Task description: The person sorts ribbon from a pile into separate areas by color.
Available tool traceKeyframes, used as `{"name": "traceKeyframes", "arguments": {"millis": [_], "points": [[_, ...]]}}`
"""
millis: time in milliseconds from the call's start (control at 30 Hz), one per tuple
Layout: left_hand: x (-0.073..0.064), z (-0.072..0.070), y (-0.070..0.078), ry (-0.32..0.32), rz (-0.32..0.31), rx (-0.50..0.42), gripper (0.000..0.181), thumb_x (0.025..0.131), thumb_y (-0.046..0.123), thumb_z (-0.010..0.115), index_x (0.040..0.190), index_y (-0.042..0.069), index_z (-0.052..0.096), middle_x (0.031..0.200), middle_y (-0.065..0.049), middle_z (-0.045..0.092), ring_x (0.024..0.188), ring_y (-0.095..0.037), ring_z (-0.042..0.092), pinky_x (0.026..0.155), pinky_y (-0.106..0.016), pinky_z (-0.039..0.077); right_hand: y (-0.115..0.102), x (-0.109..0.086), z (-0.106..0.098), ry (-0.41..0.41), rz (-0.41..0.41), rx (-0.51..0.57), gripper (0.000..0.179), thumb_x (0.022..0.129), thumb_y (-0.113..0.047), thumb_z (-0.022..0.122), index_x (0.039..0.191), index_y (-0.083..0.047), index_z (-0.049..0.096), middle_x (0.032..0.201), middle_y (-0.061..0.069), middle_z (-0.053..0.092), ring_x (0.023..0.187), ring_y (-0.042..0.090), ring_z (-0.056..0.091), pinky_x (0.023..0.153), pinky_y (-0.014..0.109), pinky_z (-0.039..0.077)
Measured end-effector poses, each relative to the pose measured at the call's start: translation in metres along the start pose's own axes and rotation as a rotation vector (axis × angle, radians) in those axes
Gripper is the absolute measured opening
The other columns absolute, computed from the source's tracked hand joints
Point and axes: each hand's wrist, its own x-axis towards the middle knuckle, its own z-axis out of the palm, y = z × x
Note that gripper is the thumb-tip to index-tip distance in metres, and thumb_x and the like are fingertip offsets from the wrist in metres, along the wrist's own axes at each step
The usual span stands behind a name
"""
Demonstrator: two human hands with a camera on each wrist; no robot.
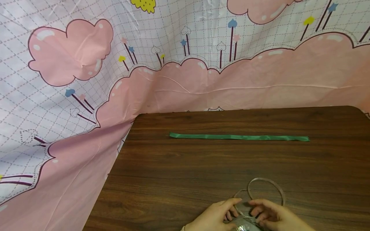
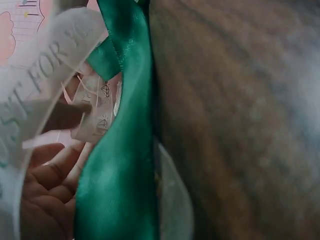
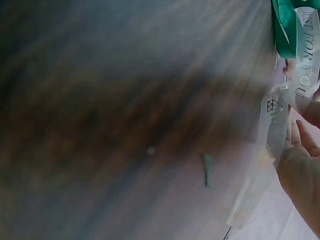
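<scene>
At the bottom of the head view my left hand (image 1: 214, 215) and right hand (image 1: 274, 214) face each other with curled fingers. Both hold a translucent ribbon, whose thin loop (image 1: 267, 180) rises above the fingers. A shiny, partly cut-off bundle (image 1: 241, 227) lies between the palms. In the right wrist view the translucent ribbon (image 3: 305, 60) carries the print "JUST FOR YOU" and runs beside my right hand. Close to the camera in the left wrist view hangs a wide green ribbon (image 2: 120, 170), partly covering the fingers (image 2: 52, 172) behind it.
A strip of green ribbon (image 1: 240, 137) lies straight across the far part of the dark wooden table (image 1: 173, 179). Beyond the table's back and left edges hangs a pink and white patterned cloth (image 1: 202, 77).
</scene>
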Motion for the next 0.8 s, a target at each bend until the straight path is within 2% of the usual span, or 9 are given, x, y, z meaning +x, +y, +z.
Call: {"name": "traceKeyframes", "arguments": {"millis": [100, 200, 300, 500, 600, 733, 800], "points": [[0.0, 0.0, -0.002, 0.027, 0.001, 0.025, 0.055, 0.089, 0.009, 0.061, 0.139, 0.01, 0.038, 0.095, 0.003, 0.067, 0.074, 0.014, 0.052, 0.066, -0.002, 0.043, -0.001, 0.001, 0.0, 0.007, -0.027, -0.013, 0.05, 0.09, 0.01, 0.047, 0.138, -0.005, 0.038, 0.114, -0.006, 0.058, 0.094, 0.006, 0.062, 0.076, 0.022, 0.053], [-0.002, -0.005, -0.003, 0.044, -0.009, -0.018, 0.051, 0.091, 0.012, 0.059, 0.138, 0.01, 0.04, 0.091, 0.003, 0.067, 0.069, 0.014, 0.053, 0.063, -0.002, 0.044, -0.002, 0.001, -0.001, 0.031, -0.059, -0.055, 0.052, 0.089, 0.011, 0.049, 0.137, -0.005, 0.039, 0.113, -0.006, 0.059, 0.092, 0.006, 0.062, 0.074, 0.022, 0.053], [-0.004, -0.012, -0.003, 0.068, -0.002, -0.11, 0.049, 0.092, 0.014, 0.058, 0.137, 0.009, 0.039, 0.093, 0.0, 0.069, 0.072, 0.013, 0.055, 0.065, -0.004, 0.045, -0.005, 0.001, -0.003, 0.059, -0.071, -0.088, 0.053, 0.088, 0.011, 0.052, 0.136, -0.005, 0.04, 0.111, -0.006, 0.06, 0.09, 0.006, 0.062, 0.073, 0.021, 0.053], [-0.007, -0.032, -0.005, 0.153, 0.017, -0.254, 0.048, 0.091, 0.016, 0.059, 0.134, 0.005, 0.041, 0.093, -0.008, 0.07, 0.066, 0.012, 0.046, 0.06, -0.006, 0.042, -0.012, 0.003, -0.009, 0.05, -0.098, -0.075, 0.051, 0.088, 0.013, 0.049, 0.136, -0.001, 0.038, 0.107, -0.004, 0.062, 0.093, 0.006, 0.061, 0.075, 0.021, 0.053], [-0.009, -0.042, -0.007, 0.188, -0.011, -0.357, 0.048, 0.091, 0.016, 0.059, 0.135, 0.006, 0.041, 0.094, -0.014, 0.069, 0.067, 0.009, 0.05, 0.059, -0.009, 0.042, -0.015, 0.004, -0.013, 0.035, -0.104, -0.068, 0.053, 0.088, 0.014, 0.047, 0.137, -0.003, 0.038, 0.106, -0.003, 0.062, 0.093, 0.006, 0.061, 0.074, 0.021, 0.053], [-0.014, -0.059, -0.007, 0.232, -0.065, -0.463, 0.046, 0.092, 0.016, 0.058, 0.135, 0.013, 0.042, 0.095, -0.018, 0.067, 0.078, 0.001, 0.061, 0.069, -0.018, 0.051, -0.018, 0.005, -0.014, 0.022, -0.078, -0.057, 0.051, 0.089, 0.012, 0.047, 0.137, -0.002, 0.037, 0.102, 0.002, 0.063, 0.088, 0.007, 0.061, 0.071, 0.022, 0.053], [-0.015, -0.067, -0.007, 0.257, -0.075, -0.497, 0.045, 0.093, 0.017, 0.056, 0.135, 0.015, 0.042, 0.096, -0.02, 0.066, 0.079, -0.002, 0.062, 0.074, -0.023, 0.053, -0.019, 0.006, -0.013, 0.009, -0.079, -0.053, 0.05, 0.089, 0.012, 0.048, 0.137, 0.0, 0.037, 0.099, 0.005, 0.064, 0.085, 0.008, 0.062, 0.069, 0.023, 0.053]]}}
